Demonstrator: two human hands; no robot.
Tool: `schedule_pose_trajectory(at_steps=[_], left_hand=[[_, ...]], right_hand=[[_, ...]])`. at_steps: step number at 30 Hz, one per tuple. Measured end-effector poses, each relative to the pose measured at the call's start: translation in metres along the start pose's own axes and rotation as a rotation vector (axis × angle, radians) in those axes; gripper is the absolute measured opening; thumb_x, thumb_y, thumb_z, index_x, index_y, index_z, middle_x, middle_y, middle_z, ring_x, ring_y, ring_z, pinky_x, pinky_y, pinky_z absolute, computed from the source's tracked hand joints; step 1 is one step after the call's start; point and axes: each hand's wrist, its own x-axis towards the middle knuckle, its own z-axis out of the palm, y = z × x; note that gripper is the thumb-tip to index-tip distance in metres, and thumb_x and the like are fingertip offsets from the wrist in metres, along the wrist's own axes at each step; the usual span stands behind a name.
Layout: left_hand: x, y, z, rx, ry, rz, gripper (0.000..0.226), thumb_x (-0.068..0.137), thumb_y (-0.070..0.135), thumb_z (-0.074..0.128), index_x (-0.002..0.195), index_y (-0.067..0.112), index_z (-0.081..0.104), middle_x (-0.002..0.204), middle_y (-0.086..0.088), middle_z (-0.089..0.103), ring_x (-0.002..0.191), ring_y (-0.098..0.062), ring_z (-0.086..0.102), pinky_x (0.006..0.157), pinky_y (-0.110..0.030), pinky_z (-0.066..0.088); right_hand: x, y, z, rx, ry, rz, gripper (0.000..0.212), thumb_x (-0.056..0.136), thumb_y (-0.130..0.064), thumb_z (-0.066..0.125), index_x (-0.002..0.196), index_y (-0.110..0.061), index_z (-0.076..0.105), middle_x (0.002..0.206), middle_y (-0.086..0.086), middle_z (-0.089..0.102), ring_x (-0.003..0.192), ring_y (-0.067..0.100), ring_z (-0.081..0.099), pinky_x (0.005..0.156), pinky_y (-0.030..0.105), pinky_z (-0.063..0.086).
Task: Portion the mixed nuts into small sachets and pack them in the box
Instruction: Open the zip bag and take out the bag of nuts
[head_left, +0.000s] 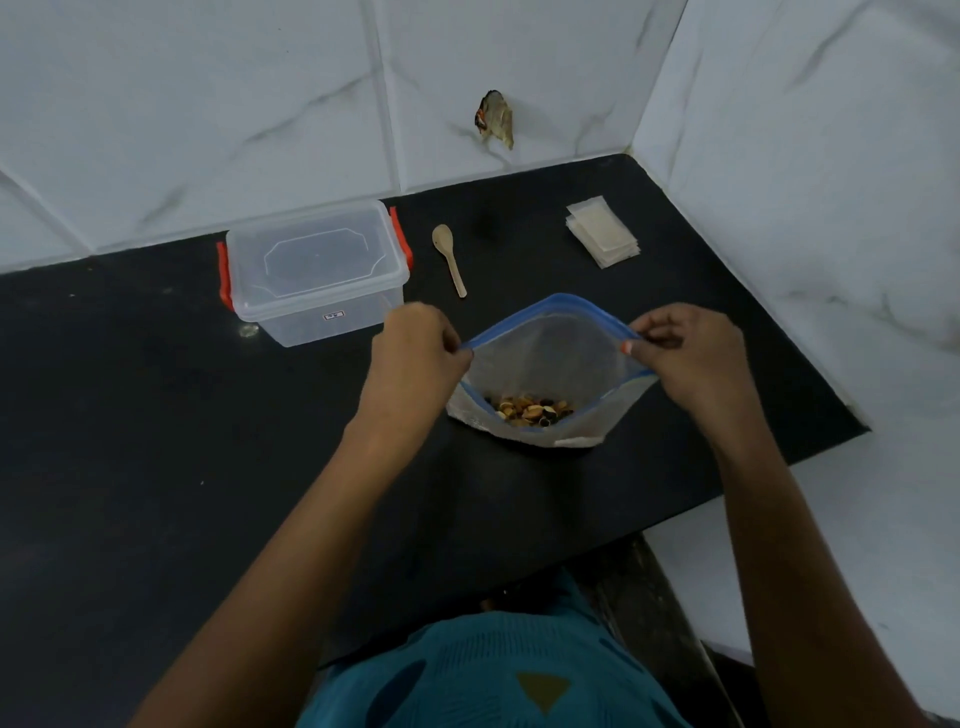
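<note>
Marble-patterned white wall tiles (208, 104) cover the two walls that meet in a corner at the upper right. Below them lies a black countertop (156, 415), which bears everything else. A teal patterned garment (493, 670) shows at the bottom edge of the view.

A clear plastic box (317, 291) stands at the back left, close to the wall, with its lid (311, 249) on and an orange-red latch (224, 280) at each end. To its right and nearer the person sits a zip bag (550, 358) with a blue rim — its mouth is pulled wide and faces the camera. The left hand (415, 353) pinches the left end of that rim between thumb and fingers. The right hand (691, 358) pinches the right end the same way, so the mouth is stretched between the two.

A stack of small pale sachets (602, 231) lies at the back right, well apart from the bag. A wooden spoon (449, 260) lies flat between the box and the sachets, bowl toward the wall, touching neither. The mixed nuts (530, 408) sit in a small heap at the bottom of the bag. A crumpled scrap (493, 119) — too blurred to identify — clings to the back wall above the spoon.
</note>
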Motion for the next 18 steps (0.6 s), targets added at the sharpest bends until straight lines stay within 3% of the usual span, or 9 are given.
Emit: schedule_pose_trajectory(at_steps=[3,7,10,15,18], left_hand=[[-0.006,-0.004,0.007,0.018,0.015,-0.03,0.017,0.09,0.017,0.058,0.103,0.007,0.063,0.1,-0.008,0.063,0.079,-0.006,0.054,0.07,-0.019,0.042],[-0.007,-0.006,0.007,0.096,0.09,-0.005,0.019,0.092,0.021,0.056,0.105,0.01,0.063,0.101,-0.007,0.064,0.078,-0.008,0.054,0.069,-0.021,0.042],[-0.007,-0.004,0.009,0.081,0.085,-0.008,0.022,0.091,0.024,0.057,0.106,0.01,0.064,0.099,-0.006,0.064,0.078,-0.008,0.054,0.07,-0.022,0.043],[-0.004,-0.001,0.015,-0.017,-0.011,0.0,0.02,0.091,0.026,0.056,0.1,0.011,0.066,0.083,0.007,0.055,0.071,-0.004,0.051,0.061,-0.014,0.038],[0.002,-0.004,0.014,-0.257,-0.191,-0.113,0.017,0.092,0.023,0.053,0.089,0.012,0.066,0.076,0.006,0.057,0.071,-0.006,0.054,0.059,-0.015,0.045]], right_hand=[[-0.006,0.009,0.009,0.052,0.052,0.005,0.021,0.081,-0.013,0.066,0.101,-0.015,0.059,0.094,-0.003,0.056,0.079,0.002,0.052,0.068,0.014,0.043],[-0.017,0.026,0.007,-0.092,0.04,0.098,0.037,0.08,-0.029,0.067,0.112,-0.018,0.052,0.104,-0.001,0.048,0.087,0.009,0.05,0.073,0.025,0.042],[-0.022,0.028,0.007,0.016,-0.004,0.167,0.025,0.081,-0.02,0.066,0.103,-0.015,0.055,0.093,-0.002,0.054,0.082,0.01,0.055,0.071,0.025,0.047],[-0.02,0.023,0.008,0.204,-0.053,0.199,0.013,0.082,-0.012,0.065,0.094,-0.013,0.064,0.087,-0.001,0.062,0.08,0.007,0.059,0.069,0.021,0.05],[-0.014,0.023,0.002,0.369,-0.194,0.316,0.011,0.084,-0.009,0.061,0.094,-0.008,0.064,0.091,0.005,0.064,0.081,0.011,0.061,0.067,0.021,0.05]])
